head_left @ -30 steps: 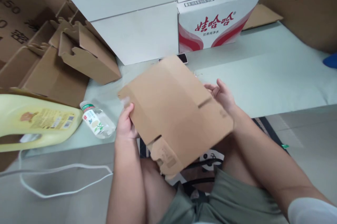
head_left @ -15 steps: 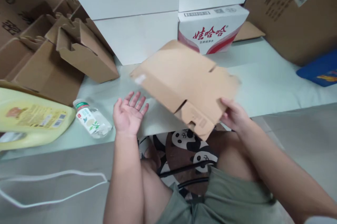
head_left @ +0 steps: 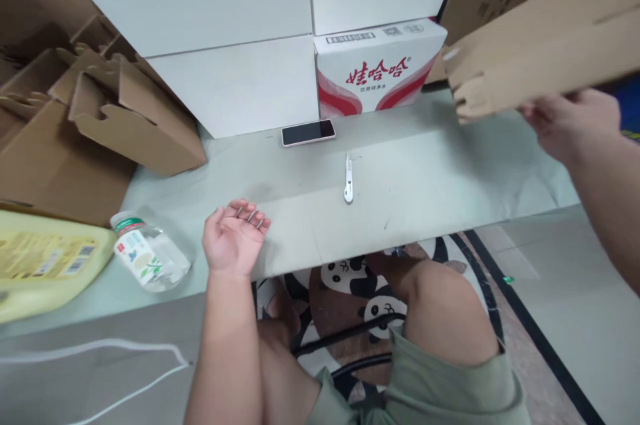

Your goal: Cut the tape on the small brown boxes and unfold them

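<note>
My right hand (head_left: pixel 575 122) grips the lower edge of a flat brown cardboard piece (head_left: pixel 540 45) with cut flaps, raised over the right end of the table. Palm up, my left hand (head_left: pixel 235 235) rests near the table's front edge, its fingers loosely curled but apart and holding nothing. A slim white utility knife (head_left: pixel 349 178) lies on the pale green tabletop (head_left: pixel 300 212) between the hands. Farther back, a phone (head_left: pixel 309 133) lies in front of the white boxes. The nearest thing to my left hand is a clear plastic bottle (head_left: pixel 150 255) lying on its side.
Open brown cardboard boxes (head_left: pixel 135 118) stand at the left, behind a large yellow jug (head_left: pixel 50 265). Stacked white boxes (head_left: pixel 240 85) and a white carton with red print (head_left: pixel 380 75) line the back. A blue object (head_left: pixel 631 105) shows partly at the right.
My right hand has carried the cardboard piece from the middle far to the right and up, uncovering the knife and phone. My left hand's fingers have curled slightly.
</note>
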### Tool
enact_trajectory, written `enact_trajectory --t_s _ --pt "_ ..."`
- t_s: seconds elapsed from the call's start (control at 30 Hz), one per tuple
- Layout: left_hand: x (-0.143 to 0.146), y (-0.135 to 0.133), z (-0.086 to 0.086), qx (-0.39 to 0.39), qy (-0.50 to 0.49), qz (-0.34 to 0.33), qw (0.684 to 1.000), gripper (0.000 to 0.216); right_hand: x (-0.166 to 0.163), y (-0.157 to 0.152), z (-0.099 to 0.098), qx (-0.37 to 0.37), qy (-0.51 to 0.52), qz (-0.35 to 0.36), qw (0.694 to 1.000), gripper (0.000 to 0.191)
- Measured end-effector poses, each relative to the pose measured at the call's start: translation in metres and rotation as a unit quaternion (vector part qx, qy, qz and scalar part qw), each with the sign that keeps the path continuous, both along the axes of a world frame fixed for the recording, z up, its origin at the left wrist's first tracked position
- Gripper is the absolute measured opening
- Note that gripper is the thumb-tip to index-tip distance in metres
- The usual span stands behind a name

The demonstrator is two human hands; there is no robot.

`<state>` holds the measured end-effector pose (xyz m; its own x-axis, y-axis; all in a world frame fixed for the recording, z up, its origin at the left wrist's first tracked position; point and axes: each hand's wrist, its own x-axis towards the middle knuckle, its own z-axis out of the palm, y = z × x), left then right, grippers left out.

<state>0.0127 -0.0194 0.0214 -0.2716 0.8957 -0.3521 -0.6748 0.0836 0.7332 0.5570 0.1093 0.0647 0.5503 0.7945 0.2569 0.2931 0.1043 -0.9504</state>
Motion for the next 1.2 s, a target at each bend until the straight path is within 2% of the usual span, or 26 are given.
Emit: enact_trajectory --t_s 0.07,0.17,0.23,0.37,0.47,0.53,0.57,0.67,0.73,0.77,0.87,1.0,1.1,1.2 --pt "0.002 0.002 0.001 0.008 0.005 -0.004 1.0 0.028 -0.011 0.033 0.0 -0.037 0.051 -0.03 0.998 0.023" --pt "0.002 0.004 0.002 0.016 0.004 -0.003 1.0 0.029 -0.046 0.044 -0.01 -0.15 0.104 -0.012 0.983 0.021" --pt "-0.001 0.003 0.002 0.021 -0.001 0.0 1.0 0.029 -0.072 0.033 -0.021 -0.197 0.115 0.024 0.973 0.019" --pt "-0.009 -0.004 0.004 0.037 -0.019 0.003 0.999 0.029 -0.118 0.004 -0.036 -0.222 0.077 0.09 0.968 0.013" --pt "-0.018 -0.014 0.006 0.047 -0.033 0.005 0.998 0.027 -0.164 -0.016 -0.024 -0.228 0.014 0.158 0.961 0.009" --pt "-0.025 -0.022 0.008 0.058 -0.044 0.012 0.997 0.025 -0.207 -0.035 -0.007 -0.192 -0.084 0.243 0.947 0.007" --pt "-0.028 -0.025 0.008 0.064 -0.051 0.016 0.997 0.024 -0.232 -0.045 0.003 -0.149 -0.173 0.307 0.924 0.01" --pt "-0.039 -0.034 0.011 0.079 -0.074 0.027 0.994 0.023 -0.315 -0.073 0.027 0.026 -0.384 0.471 0.794 0.018" --pt "-0.045 -0.039 0.013 0.086 -0.085 0.03 0.992 0.022 -0.373 -0.079 0.036 0.1 -0.442 0.51 0.731 0.027" --pt "-0.048 -0.041 0.014 0.089 -0.09 0.033 0.991 0.022 -0.402 -0.076 0.039 0.12 -0.455 0.516 0.715 0.028" --pt "-0.055 -0.046 0.015 0.094 -0.098 0.04 0.99 0.022 -0.484 -0.053 0.046 0.13 -0.471 0.499 0.716 0.024" --pt "-0.065 -0.05 0.013 0.109 -0.097 0.042 0.988 0.022 -0.569 -0.015 0.062 0.085 -0.498 0.49 0.711 0.036" --pt "-0.072 -0.049 0.01 0.118 -0.088 0.041 0.988 0.024 -0.609 0.01 0.069 0.072 -0.508 0.472 0.717 0.04" --pt "-0.076 -0.048 0.008 0.118 -0.085 0.044 0.988 0.025 -0.63 0.032 0.065 0.047 -0.525 0.427 0.735 0.045"
